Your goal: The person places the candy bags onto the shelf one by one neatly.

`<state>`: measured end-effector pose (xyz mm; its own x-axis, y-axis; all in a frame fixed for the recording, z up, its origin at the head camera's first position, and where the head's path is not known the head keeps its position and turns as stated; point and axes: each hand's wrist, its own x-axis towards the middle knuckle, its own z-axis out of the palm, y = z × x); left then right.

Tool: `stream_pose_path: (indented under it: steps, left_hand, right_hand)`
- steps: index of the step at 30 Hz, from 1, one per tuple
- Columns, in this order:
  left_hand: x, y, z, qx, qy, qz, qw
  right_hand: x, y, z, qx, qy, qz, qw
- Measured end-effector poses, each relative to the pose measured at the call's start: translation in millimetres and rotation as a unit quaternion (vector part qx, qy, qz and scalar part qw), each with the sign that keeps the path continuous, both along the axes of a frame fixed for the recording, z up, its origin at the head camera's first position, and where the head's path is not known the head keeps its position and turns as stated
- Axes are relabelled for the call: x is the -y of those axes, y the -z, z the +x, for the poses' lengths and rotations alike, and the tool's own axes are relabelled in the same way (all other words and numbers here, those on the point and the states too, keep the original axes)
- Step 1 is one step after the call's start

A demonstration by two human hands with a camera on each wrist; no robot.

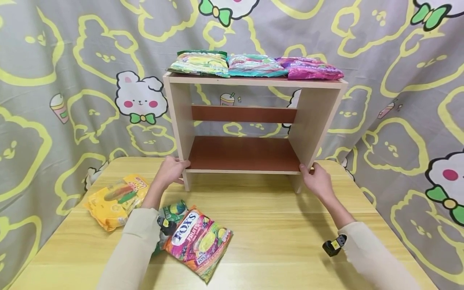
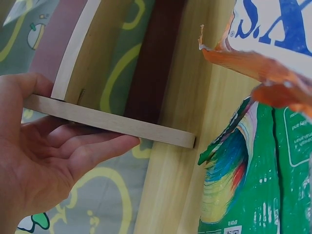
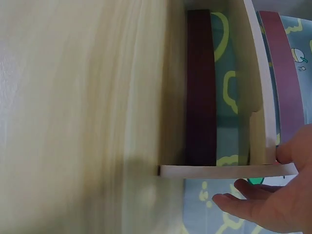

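Note:
A small wooden shelf [image 1: 244, 154] with pale side panels and red-brown boards stands at the back of the table. My left hand [image 1: 172, 171] grips its left side panel [image 2: 112, 122] beside the middle board, thumb on the inner side and fingers along the outer face. On the opposite side, my right hand [image 1: 319, 180] holds the right side panel [image 3: 224, 171] the same way. Three candy bags lie in a row on the top board: a yellow-green bag [image 1: 201, 63], a teal-and-white bag [image 1: 255, 65] and a magenta-purple bag [image 1: 311, 68].
Near my left forearm, a Fox's fruits candy bag [image 1: 201, 241] overlaps a green bag [image 1: 175, 210] on the wooden table [image 1: 275, 241]. A yellow bag [image 1: 117, 199] with a mango picture lies farther left. Patterned grey cloth [image 1: 90, 80] hangs behind and beside the table.

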<state>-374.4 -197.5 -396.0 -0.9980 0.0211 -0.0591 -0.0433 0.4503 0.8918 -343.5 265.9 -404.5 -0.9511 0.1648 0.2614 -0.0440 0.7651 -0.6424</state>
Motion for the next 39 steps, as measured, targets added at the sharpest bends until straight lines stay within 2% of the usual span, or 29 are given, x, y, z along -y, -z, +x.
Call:
stream_pose_path:
  steps: [5, 14, 27, 39]
  left_hand:
    - [-2, 0.3, -0.1, 0.001, 0.001, -0.001, 1.0]
    - [-1, -0.7, 1.3, 0.003, -0.002, 0.0, 1.0]
    - [0, 0.1, 1.1, -0.003, -0.003, -0.011, 0.9999]
    - [-1, 0.7, 0.9, -0.005, -0.001, -0.008, 1.0]
  right_hand:
    - [1, 3.7, -0.7, 0.022, 0.003, -0.018, 1.0]
    - [3, -3.7, -2.5, 0.065, -0.011, -0.053, 0.996]
    - [0, -5.4, -8.5, 0.061, 0.005, -0.058, 0.996]
    - [1, -10.5, -7.9, 0.077, 0.019, -0.063, 0.995]
